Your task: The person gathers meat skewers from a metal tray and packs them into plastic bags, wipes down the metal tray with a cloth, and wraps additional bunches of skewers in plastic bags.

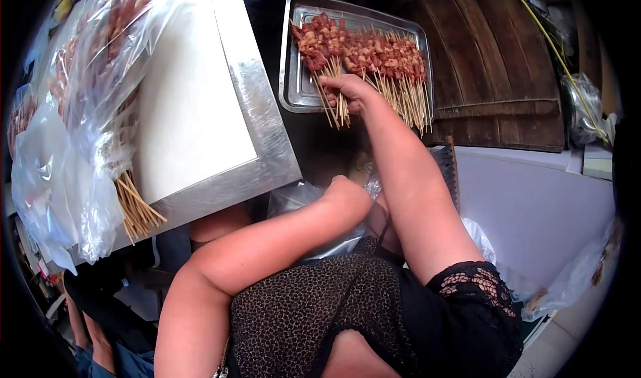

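My right hand [345, 92] reaches over the near edge of a metal tray [287, 78], its fingers closed around the bare sticks of a bunch of meat skewers [320, 41]. The meat ends of that bunch point away from me, on the tray's left side. More meat skewers [387, 54] lie in a dense row to the right, their sticks toward me. My left hand [350, 190] is bent down above my lap beside a clear plastic bag [290, 198]. Its fingers are hidden, so I cannot see whether they grip the bag.
On the left stands a metal-edged table [267, 124] with a white board [193, 98]. Plastic-wrapped bundles of skewers [137, 208] lie on it, sticks overhanging the near edge. Brown wooden boards [494, 58] and a pale surface [534, 204] are at right. Another person's legs [93, 331] show lower left.
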